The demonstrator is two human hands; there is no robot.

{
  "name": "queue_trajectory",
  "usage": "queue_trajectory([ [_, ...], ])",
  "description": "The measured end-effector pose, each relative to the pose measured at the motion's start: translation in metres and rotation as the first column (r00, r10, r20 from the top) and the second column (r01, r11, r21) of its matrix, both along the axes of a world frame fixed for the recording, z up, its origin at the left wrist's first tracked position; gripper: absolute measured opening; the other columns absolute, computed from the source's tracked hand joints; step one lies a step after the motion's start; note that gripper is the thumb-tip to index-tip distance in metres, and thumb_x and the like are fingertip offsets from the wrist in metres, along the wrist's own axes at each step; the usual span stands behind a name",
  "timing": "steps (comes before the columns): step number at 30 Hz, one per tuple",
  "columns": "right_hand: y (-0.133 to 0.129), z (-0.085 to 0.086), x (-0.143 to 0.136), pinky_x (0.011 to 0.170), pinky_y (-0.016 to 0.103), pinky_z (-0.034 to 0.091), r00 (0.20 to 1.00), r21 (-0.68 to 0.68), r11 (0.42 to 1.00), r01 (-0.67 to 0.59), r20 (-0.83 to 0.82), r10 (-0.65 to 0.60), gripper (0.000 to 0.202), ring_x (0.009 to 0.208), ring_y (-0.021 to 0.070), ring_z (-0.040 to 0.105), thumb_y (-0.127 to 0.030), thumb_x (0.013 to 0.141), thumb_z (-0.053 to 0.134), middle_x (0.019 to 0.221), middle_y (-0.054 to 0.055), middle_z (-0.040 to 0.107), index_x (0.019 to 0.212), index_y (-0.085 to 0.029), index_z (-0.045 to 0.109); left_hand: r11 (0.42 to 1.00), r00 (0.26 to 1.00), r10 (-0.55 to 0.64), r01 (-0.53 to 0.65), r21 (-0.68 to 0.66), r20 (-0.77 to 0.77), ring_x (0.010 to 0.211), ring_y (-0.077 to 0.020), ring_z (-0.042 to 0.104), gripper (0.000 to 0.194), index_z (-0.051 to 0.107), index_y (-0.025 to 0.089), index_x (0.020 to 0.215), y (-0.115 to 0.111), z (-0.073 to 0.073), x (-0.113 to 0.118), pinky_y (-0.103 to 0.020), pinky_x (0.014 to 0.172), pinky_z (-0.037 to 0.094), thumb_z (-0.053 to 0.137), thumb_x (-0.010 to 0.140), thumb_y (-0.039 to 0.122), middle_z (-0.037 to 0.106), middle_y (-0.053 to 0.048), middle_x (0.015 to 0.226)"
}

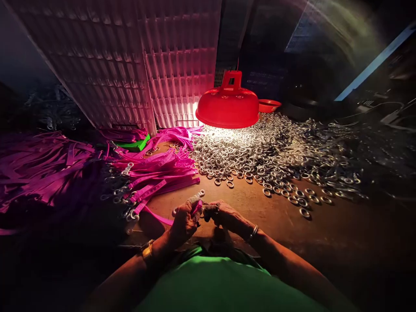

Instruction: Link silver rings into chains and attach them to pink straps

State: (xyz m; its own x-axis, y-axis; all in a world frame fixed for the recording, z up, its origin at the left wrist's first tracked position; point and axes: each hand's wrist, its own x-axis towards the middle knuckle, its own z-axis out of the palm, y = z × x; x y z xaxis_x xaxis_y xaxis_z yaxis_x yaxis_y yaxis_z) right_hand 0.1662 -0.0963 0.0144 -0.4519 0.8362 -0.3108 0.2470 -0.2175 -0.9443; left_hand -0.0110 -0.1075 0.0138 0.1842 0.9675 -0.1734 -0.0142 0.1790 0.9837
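Close in front of my body, my left hand (pixel 186 220) is closed around a pink strap (pixel 196 209); a length of pink strap trails out to its left. A metal snap hook (pixel 201 193) pokes up just beyond my left fingers. My right hand (pixel 224 213) meets the left at the strap's end, with dark coverings on its fingertips. Its fingers are pinched together, and what lies between them is too small and shaded to make out. To the left lies a stack of pink straps (pixel 162 171) with metal hooks at their near ends.
A big heap of metal rings (pixel 247 151) spreads across the wooden table (pixel 240 203) under a red hanging lamp (pixel 227 104). More pink straps (pixel 45 169) pile up at far left. A green tray (pixel 138 144) and a red bowl (pixel 269 105) stand behind, near ribbed panels (pixel 182 65).
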Motion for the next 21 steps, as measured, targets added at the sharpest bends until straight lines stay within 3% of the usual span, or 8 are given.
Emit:
queue_trajectory([
  [2,-0.001,0.004,0.0,0.041,0.018,0.033,0.999,-0.1,0.995,-0.012,-0.044,0.007,0.027,0.046,0.0072,0.043,-0.035,0.07,0.048,0.064,0.002,0.059,0.069,-0.013,0.063,0.991,0.993,0.023,-0.007,0.132,-0.119,0.061,-0.0133,0.044,0.005,0.063,0.017,0.066,-0.003,0.0,0.0,-0.024,0.061,0.036,0.068,0.068,0.016,0.053,-0.001,0.063],
  [5,-0.002,0.008,0.003,0.04,0.018,0.035,0.989,-0.186,0.982,-0.033,-0.146,0.006,0.026,0.043,0.0064,0.041,-0.035,0.063,0.05,0.058,0.001,0.057,0.064,-0.012,0.062,0.954,0.979,-0.025,0.083,0.287,-0.2,0.063,-0.0145,0.049,0.007,0.066,0.017,0.076,-0.007,0.001,0.002,-0.025,0.063,0.039,0.062,0.071,0.013,0.058,-0.002,0.067],
  [10,-0.003,0.012,0.009,0.038,0.016,0.032,0.986,-0.302,0.95,-0.085,-0.163,0.036,0.024,0.042,0.0059,0.041,-0.033,0.061,0.051,0.056,0.001,0.057,0.064,-0.012,0.063,0.888,0.945,-0.141,0.252,0.384,-0.295,0.074,-0.0175,0.058,0.025,0.068,0.017,0.095,-0.013,0.008,0.007,-0.025,0.071,0.043,0.05,0.079,0.011,0.067,-0.006,0.08],
  [16,-0.002,0.01,0.016,0.037,0.016,0.03,0.989,-0.432,0.894,-0.118,-0.129,0.068,0.024,0.04,0.0055,0.037,-0.033,0.072,0.055,0.051,0.0,0.055,0.061,-0.012,0.061,0.882,0.93,-0.212,0.314,0.351,-0.3,0.075,-0.0181,0.06,0.023,0.071,0.021,0.087,-0.015,0.012,0.01,-0.026,0.074,0.044,0.054,0.076,0.01,0.068,-0.005,0.079],
  [19,0.003,0.016,0.016,0.04,0.018,0.035,0.977,-0.397,0.911,-0.109,-0.212,0.025,0.026,0.041,0.0057,0.038,-0.037,0.072,0.057,0.055,0.0,0.056,0.066,-0.013,0.062,0.958,0.965,-0.109,0.166,0.234,-0.238,0.065,-0.0151,0.057,0.025,0.068,0.021,0.095,-0.006,0.011,0.013,-0.024,0.065,0.044,0.059,0.072,0.015,0.064,-0.002,0.07],
  [21,0.007,0.02,0.014,0.04,0.019,0.037,0.971,-0.381,0.922,-0.066,-0.239,-0.03,0.028,0.04,0.0054,0.036,-0.04,0.071,0.058,0.053,-0.002,0.053,0.064,-0.013,0.061,0.995,0.982,-0.039,0.056,0.085,-0.187,0.055,-0.012,0.051,0.028,0.065,0.018,0.098,0.002,0.012,0.015,-0.021,0.053,0.041,0.063,0.071,0.022,0.06,0.0,0.063],
])
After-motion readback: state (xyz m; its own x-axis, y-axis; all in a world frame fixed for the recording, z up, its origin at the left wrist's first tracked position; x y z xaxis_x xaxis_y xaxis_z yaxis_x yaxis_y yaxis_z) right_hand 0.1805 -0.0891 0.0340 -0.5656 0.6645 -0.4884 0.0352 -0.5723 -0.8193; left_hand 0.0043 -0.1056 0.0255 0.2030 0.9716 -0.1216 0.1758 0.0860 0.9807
